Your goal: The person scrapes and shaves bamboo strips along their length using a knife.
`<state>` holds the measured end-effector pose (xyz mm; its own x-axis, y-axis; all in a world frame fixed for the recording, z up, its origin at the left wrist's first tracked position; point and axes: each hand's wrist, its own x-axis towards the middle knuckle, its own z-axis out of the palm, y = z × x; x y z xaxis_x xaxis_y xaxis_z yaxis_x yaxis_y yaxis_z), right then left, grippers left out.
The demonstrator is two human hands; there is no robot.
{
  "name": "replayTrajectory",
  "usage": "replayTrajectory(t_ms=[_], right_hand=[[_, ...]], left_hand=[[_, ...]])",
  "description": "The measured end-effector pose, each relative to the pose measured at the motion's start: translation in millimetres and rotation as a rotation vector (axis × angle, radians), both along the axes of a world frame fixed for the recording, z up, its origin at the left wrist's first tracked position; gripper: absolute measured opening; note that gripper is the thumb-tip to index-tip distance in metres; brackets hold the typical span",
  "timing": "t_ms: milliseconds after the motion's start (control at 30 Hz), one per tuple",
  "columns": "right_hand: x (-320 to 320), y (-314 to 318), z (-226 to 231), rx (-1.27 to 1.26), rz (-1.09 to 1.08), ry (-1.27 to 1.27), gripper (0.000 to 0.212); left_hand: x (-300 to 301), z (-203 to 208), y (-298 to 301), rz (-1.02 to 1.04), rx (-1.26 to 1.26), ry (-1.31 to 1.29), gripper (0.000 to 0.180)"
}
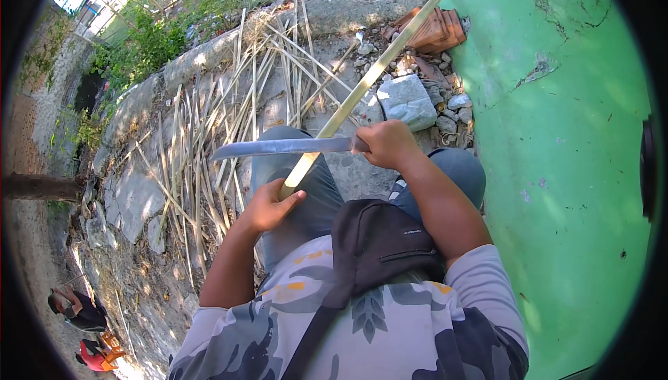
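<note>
Head view: long pale bamboo strip (362, 88)

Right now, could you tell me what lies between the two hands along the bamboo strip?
In the head view, the knife blade held by the right hand crosses the bamboo strip just above the left hand.

Grey camouflage short-sleeved shirt (390, 324), black crossbody bag (379, 244) on a strap, grey-blue trousers (306, 192).

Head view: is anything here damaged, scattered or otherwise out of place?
Yes. The green wall is cracked with paint flaking near its top. Split bamboo strips lie strewn across the ground, and broken bricks and rubble are heaped at the wall's foot.
</note>
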<state>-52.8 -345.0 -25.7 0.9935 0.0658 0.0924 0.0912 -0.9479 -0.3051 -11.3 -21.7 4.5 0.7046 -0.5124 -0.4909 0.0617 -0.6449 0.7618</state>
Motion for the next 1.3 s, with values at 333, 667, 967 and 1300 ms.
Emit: replayTrajectory(t_ms=[333,667,967,1300], right_hand=[[-2,-22,-4,0.067,-0.223,0.006,0.017],[2,-38,-5,0.281,-0.273,0.05,0.018],[-4,-13,-9,0.034,-0.004,-0.098,0.014],[3,-30,-6,0.113,-0.334,-0.062,0.023]], left_hand=[[-2,7,0,-0.1,0.011,-0.128,0.043],[0,8,-2,-0.132,0.043,-0.096,0.04],[3,1,0,-0.083,0.062,-0.058,0.039],[5,-3,2,-0.046,-0.013,0.025,0.042]])
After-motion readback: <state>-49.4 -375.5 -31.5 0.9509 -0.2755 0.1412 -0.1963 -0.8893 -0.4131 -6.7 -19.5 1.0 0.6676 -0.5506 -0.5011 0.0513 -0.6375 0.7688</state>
